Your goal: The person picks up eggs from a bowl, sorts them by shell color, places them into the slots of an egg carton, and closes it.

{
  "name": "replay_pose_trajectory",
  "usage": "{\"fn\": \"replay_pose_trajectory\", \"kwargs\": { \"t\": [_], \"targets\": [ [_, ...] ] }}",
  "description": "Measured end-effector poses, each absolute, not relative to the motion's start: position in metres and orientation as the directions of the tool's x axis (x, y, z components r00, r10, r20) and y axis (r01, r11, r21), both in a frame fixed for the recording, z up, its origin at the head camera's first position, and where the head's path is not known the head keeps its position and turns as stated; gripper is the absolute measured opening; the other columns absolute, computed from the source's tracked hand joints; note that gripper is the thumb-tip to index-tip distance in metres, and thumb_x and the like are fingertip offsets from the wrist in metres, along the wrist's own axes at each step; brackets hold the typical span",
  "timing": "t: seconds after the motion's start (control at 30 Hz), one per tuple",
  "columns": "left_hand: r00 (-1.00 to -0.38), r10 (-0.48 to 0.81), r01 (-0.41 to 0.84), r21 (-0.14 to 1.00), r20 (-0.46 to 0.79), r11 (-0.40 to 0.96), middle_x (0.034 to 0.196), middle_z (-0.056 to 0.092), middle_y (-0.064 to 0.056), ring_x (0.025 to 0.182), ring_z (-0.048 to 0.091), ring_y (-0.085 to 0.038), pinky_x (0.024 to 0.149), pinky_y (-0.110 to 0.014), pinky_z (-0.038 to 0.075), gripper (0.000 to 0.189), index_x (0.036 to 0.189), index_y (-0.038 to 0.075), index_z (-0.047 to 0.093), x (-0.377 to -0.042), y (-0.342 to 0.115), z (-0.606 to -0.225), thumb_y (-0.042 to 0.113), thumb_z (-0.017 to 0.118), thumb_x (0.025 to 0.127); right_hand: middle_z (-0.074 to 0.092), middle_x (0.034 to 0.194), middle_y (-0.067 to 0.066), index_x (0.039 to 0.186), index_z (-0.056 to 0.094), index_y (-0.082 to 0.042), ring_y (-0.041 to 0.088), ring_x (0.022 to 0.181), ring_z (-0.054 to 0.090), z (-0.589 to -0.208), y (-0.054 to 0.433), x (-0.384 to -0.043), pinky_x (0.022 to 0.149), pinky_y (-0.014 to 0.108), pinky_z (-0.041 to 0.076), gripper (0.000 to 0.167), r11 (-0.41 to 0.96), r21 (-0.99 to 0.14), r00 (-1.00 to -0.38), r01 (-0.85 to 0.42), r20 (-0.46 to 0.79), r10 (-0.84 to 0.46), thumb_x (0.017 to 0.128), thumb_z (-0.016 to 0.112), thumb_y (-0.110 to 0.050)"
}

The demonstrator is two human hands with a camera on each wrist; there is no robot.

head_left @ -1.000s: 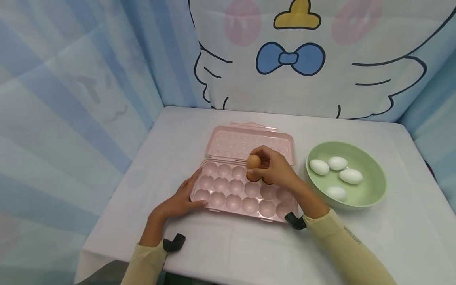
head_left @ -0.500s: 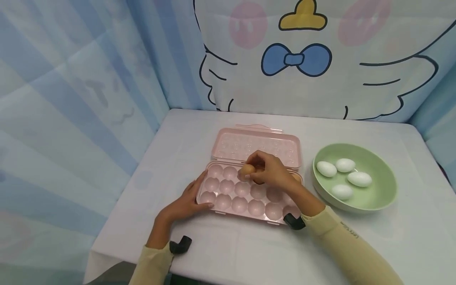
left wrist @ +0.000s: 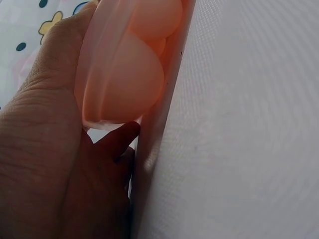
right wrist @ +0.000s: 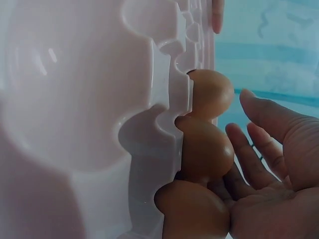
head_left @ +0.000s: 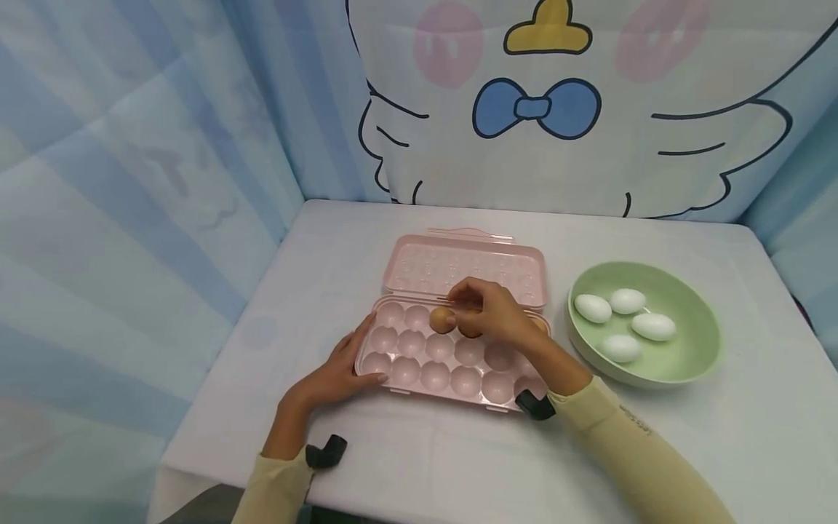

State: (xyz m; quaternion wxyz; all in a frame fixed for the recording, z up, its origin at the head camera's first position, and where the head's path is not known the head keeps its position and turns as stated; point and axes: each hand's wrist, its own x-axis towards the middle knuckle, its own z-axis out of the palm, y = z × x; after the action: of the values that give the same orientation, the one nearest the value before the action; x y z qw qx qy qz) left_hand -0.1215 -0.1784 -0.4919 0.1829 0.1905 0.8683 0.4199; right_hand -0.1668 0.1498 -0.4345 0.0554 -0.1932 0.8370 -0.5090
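A pink egg carton lies open on the table, its lid folded back. My left hand grips its left end, thumb at the front edge and fingers along the side. Brown eggs sit in the back row; the leftmost brown egg is in the third cup from the left. My right hand is over the back row beside it. In the right wrist view, the thumb stands apart from the far egg, and the fingers are extended behind the middle egg. The front two rows hold no eggs.
A green bowl with several white eggs stands right of the carton. The table has a white cloth, and patterned curtains hang at its left and back.
My right hand has moved left and down with a brown egg, placed it in a back-row cup and loosened its fingers from it. My left hand stays on the carton.
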Motion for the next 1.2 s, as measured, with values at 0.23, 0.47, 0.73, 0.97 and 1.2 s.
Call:
{"fn": "replay_pose_trajectory", "kwargs": {
  "t": [0.23,0.47,0.73,0.97,1.2],
  "targets": [
    [-0.863,0.473,0.16,0.791,-0.179,0.591,0.173,0.007,-0.008,0.155,0.002,-0.042,0.117,-0.069,0.013,0.109,0.168,0.03,-0.001,-0.12,-0.182,-0.489,0.048,0.076,0.092,0.071,0.117,0.017,0.117,0.07,-0.004,0.032,0.113,0.067,-0.429,0.157,-0.164,0.1,0.046,0.05,0.031,0.371,-0.894,-0.925,-0.252,0.11,-0.364,0.088,0.081,-0.002],
    [-0.881,0.441,0.148,0.785,-0.172,0.601,0.172,0.011,-0.011,0.154,0.005,-0.044,0.114,-0.072,0.014,0.109,0.168,0.031,0.001,-0.117,-0.19,-0.488,0.046,0.077,0.091,0.068,0.118,0.022,0.121,0.065,0.003,0.041,0.113,0.065,-0.408,0.184,-0.149,0.098,0.05,0.052,0.033,0.284,-0.911,-0.924,-0.299,0.202,-0.324,0.09,0.076,0.004],
    [-0.853,0.511,0.214,0.817,-0.111,0.535,0.172,0.009,-0.012,0.154,0.005,-0.043,0.117,-0.069,0.01,0.108,0.168,0.026,0.0,-0.12,-0.179,-0.493,0.044,0.076,0.093,0.067,0.121,0.016,0.13,0.061,0.001,0.024,0.109,0.065,-0.382,0.271,-0.118,0.091,0.021,0.052,0.039,0.478,-0.857,-0.981,-0.192,0.166,-0.096,0.096,0.076,-0.012],
    [-0.843,0.533,0.25,0.817,-0.081,0.519,0.172,0.009,-0.011,0.155,0.006,-0.035,0.12,-0.058,0.004,0.109,0.168,0.024,-0.002,-0.122,-0.181,-0.491,0.039,0.076,0.093,0.065,0.125,0.018,0.132,0.06,0.003,0.008,0.107,0.063,-0.394,0.326,-0.097,0.086,0.012,0.048,0.042,0.575,-0.812,-0.993,-0.102,0.113,-0.016,0.098,0.075,-0.018],
    [-0.842,0.532,0.24,0.818,-0.093,0.522,0.172,0.006,-0.013,0.155,0.003,-0.041,0.119,-0.064,0.005,0.108,0.168,0.023,-0.002,-0.122,-0.181,-0.492,0.04,0.076,0.094,0.066,0.126,0.008,0.134,0.061,0.001,-0.002,0.107,0.061,-0.406,0.358,-0.08,0.085,0.011,0.048,0.044,0.574,-0.818,-0.996,-0.031,0.072,0.049,0.099,0.074,-0.024]
  ]
}}
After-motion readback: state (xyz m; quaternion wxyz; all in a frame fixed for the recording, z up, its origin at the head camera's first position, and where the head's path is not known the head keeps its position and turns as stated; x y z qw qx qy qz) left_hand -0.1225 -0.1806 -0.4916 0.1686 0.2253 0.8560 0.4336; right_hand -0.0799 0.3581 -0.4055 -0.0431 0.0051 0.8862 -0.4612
